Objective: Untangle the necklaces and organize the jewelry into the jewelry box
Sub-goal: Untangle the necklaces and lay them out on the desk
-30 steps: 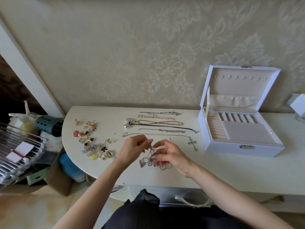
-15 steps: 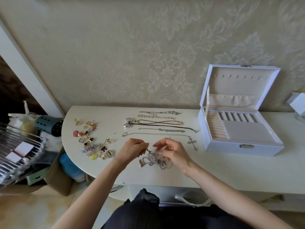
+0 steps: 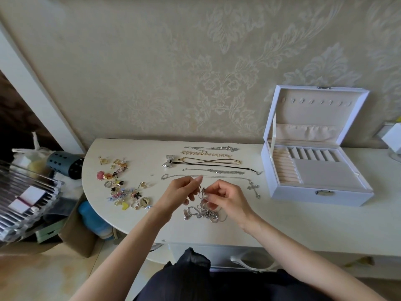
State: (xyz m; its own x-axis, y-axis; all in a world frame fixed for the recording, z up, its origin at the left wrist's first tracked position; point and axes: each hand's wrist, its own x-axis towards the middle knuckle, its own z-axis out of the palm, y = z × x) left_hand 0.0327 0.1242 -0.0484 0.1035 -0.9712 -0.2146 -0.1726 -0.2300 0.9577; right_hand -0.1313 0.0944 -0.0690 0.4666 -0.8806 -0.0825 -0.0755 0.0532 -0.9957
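Observation:
A tangled clump of silver necklaces (image 3: pixel 200 211) lies near the front edge of the white table (image 3: pixel 282 227). My left hand (image 3: pixel 181 193) and my right hand (image 3: pixel 225 199) pinch strands of it and lift them a little above the clump. Several untangled necklaces lie in rows behind my hands: a silver chain (image 3: pixel 211 148), a gold chain (image 3: pixel 206 153), a black cord with a silver bow pendant (image 3: pixel 168 164), and a silver chain with a cross (image 3: pixel 253 189). The white jewelry box (image 3: pixel 314 168) stands open at the right.
A pile of small earrings, rings and charms (image 3: pixel 121 187) lies at the table's left end. Left of the table are a clear ribbed rack (image 3: pixel 23 200), a blue holed container (image 3: pixel 65 165) and boxes on the floor. A white object (image 3: pixel 393 137) sits at far right.
Both hands lowered to the clump half a second ago, then rose again with strands pinched. My left index finger now points up more. The camera view is otherwise steady.

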